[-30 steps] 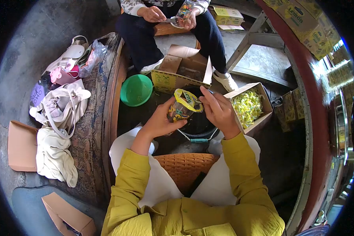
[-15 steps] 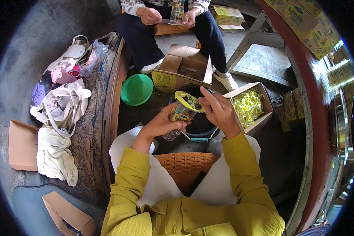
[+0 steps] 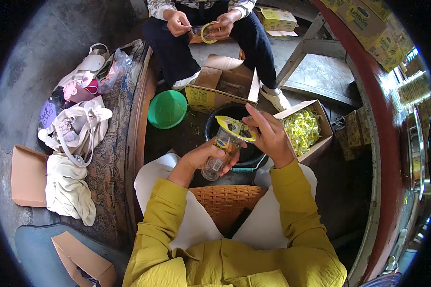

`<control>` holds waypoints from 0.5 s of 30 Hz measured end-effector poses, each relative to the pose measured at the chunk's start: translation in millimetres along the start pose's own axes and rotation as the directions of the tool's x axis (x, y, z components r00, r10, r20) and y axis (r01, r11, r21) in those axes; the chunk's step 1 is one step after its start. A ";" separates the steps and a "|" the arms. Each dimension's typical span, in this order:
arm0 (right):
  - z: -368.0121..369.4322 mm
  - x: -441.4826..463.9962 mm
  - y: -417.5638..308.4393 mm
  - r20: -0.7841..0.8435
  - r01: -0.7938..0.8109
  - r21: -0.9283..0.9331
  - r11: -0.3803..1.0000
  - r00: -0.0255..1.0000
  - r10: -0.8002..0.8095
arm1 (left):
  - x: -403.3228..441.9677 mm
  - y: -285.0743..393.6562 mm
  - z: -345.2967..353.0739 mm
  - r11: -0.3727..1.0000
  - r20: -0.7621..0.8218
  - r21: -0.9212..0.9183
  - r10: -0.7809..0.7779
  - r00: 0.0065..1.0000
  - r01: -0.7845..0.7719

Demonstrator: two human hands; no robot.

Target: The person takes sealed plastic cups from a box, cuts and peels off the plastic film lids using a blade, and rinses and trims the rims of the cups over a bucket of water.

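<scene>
A clear plastic cup [image 3: 215, 164] with a yellow printed rim and film lid [image 3: 234, 127] is tilted over the black bucket [image 3: 210, 129]. My left hand [image 3: 203, 157] wraps round the cup's body. At the lid's right edge is my right hand [image 3: 270, 135], its index finger raised and its other fingers bent against the film. The cup's mouth leans toward the upper right, and a printed label shows on its side.
Across from me, a person [image 3: 179, 22] holds another yellow-rimmed cup [image 3: 208, 33]. Between us stand a green basin [image 3: 167, 109] and an open carton [image 3: 203, 98]. A box of yellow wrappers [image 3: 301, 129] is at the right, bags [image 3: 76, 129] at the left.
My left hand has turned the cup more upright, bringing its clear base into view lower down. The co-worker's cup has tipped over, its yellow rim now facing me.
</scene>
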State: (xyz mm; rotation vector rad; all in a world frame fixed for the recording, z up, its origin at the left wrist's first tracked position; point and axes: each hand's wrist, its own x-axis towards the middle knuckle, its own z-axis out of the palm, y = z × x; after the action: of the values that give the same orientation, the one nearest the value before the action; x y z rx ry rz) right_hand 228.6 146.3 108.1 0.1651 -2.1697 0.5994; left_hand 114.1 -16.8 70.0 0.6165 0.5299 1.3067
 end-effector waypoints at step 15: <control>-7.5 -4.9 14.4 0.024 -0.078 -0.168 0.983 0.996 0.083 | 2.6 -1.0 -46.8 0.841 -0.334 0.532 0.317 0.888 -0.100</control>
State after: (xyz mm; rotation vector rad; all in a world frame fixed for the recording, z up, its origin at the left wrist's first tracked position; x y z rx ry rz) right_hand 232.3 162.0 102.9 -0.0038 -2.2531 0.4597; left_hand 83.8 -8.9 35.1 0.8523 1.2091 1.5322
